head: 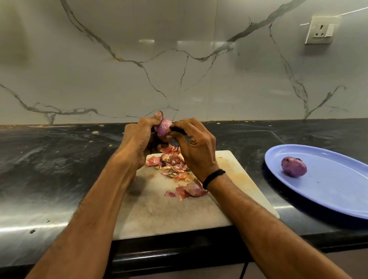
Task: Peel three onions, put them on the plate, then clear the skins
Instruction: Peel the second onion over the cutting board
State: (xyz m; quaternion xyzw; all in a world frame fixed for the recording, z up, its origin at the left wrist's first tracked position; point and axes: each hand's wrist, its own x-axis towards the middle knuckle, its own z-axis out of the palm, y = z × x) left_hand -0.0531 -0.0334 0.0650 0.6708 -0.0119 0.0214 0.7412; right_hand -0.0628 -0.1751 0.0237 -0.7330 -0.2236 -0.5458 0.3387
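gripping an onion (163,127), left hand (139,135) and right hand (196,147) hide most of it.

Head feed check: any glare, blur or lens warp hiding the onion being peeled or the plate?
Head view: strong glare streaks the counter at lower left; soft light reflections sit on the backsplash; the wide-angle lens bends the counter's edges; the held onion and the plate read clearly, only slightly soft.
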